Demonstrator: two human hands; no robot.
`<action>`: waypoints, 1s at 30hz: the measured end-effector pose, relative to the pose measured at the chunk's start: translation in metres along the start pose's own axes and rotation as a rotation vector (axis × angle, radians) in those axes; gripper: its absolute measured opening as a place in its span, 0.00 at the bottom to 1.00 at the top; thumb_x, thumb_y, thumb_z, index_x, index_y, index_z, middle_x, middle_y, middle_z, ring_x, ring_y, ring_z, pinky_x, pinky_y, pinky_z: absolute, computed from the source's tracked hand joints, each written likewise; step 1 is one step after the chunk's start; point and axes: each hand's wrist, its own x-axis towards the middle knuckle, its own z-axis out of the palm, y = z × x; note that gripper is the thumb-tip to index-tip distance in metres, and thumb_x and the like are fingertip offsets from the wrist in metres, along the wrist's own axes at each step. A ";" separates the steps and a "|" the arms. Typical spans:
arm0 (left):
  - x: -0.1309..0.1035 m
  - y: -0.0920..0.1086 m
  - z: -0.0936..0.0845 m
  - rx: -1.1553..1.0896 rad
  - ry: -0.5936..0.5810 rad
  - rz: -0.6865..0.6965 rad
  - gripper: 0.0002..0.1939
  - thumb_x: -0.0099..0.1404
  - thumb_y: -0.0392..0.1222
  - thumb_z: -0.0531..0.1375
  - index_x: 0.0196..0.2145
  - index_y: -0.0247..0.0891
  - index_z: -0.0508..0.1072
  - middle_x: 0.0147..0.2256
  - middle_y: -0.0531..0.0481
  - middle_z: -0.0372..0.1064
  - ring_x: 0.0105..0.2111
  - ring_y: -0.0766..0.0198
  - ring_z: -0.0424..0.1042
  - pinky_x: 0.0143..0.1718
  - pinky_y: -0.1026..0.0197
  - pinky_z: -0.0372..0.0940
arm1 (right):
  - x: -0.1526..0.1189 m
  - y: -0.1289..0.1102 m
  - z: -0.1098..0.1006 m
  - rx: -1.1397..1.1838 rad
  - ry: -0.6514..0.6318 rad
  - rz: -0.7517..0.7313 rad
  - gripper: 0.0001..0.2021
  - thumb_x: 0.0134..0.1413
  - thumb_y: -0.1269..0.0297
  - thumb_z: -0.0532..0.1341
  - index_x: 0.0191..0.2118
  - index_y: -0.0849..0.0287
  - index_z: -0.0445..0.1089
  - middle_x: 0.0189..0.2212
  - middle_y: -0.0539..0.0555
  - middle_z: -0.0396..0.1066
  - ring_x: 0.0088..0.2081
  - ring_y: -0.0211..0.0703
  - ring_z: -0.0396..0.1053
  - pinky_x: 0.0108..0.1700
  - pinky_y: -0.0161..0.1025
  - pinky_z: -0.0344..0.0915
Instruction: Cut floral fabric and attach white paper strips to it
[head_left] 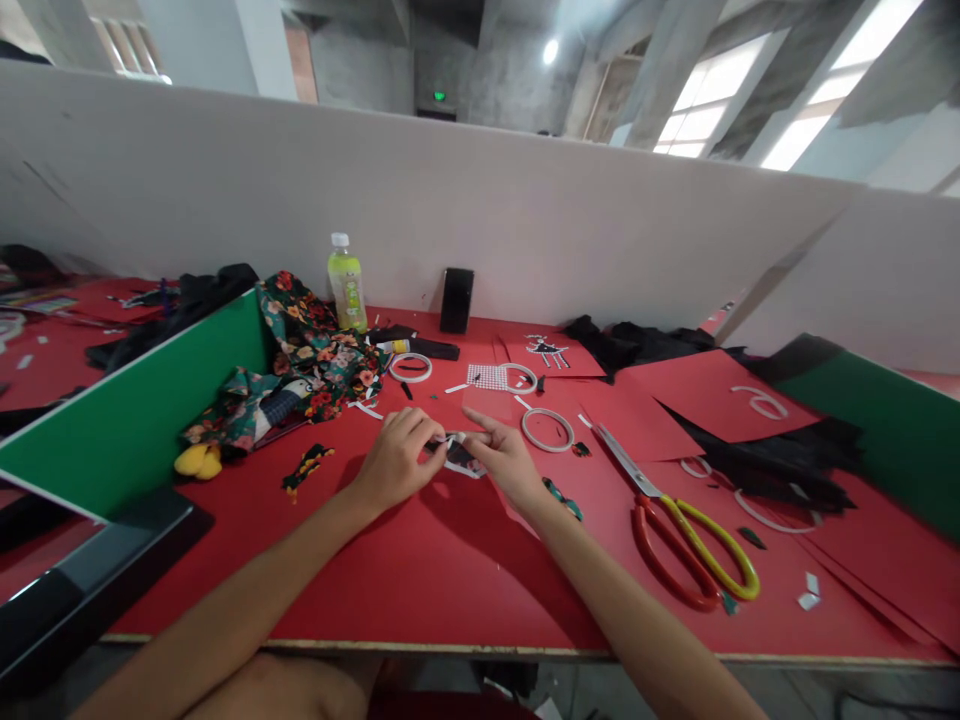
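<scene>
My left hand [399, 458] is closed in a pinch at the left end of a small dark piece with white strips along its edges [466, 462], held low over the red tabletop. My right hand [510, 462] grips the right end of that piece, its index finger stretched out to the left above it. The fingers hide part of the piece, so its material is hard to make out. Beyond the hands lie a red-and-white checked sheet [487, 377] and a roll of white tape [547, 430]. Large scissors [675, 520] with one red and one yellow handle rest, blades spread slightly, on the right.
Floral cloth [322, 345] heaps against a green divider [150, 400] at left. A drink bottle [346, 285] and an upright phone [456, 300] stand at the back. Red paper sheets [712, 400] and black fabric [780, 460] cover the right. Small scraps [307, 470] lie about.
</scene>
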 end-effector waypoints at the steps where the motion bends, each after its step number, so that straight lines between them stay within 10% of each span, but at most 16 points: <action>1: 0.000 0.000 0.000 0.022 0.002 0.011 0.03 0.61 0.35 0.56 0.29 0.37 0.65 0.28 0.51 0.64 0.31 0.62 0.64 0.34 0.60 0.57 | 0.000 0.001 0.001 -0.007 0.009 0.000 0.37 0.41 0.60 0.63 0.58 0.71 0.58 0.16 0.41 0.62 0.17 0.29 0.51 0.22 0.31 0.49; 18: 0.002 0.009 -0.001 0.482 0.009 0.390 0.11 0.65 0.30 0.51 0.25 0.36 0.64 0.23 0.51 0.60 0.27 0.61 0.58 0.31 0.58 0.51 | 0.005 0.022 0.020 -0.137 0.251 -0.122 0.28 0.44 0.62 0.57 0.52 0.71 0.64 0.20 0.49 0.72 0.17 0.34 0.59 0.19 0.31 0.55; 30: 0.006 0.013 -0.002 0.593 -0.034 0.442 0.12 0.64 0.28 0.50 0.24 0.37 0.63 0.23 0.50 0.60 0.25 0.59 0.59 0.27 0.58 0.49 | 0.011 0.027 0.021 -0.332 0.316 -0.232 0.11 0.46 0.72 0.55 0.35 0.60 0.73 0.33 0.56 0.78 0.35 0.46 0.75 0.38 0.40 0.70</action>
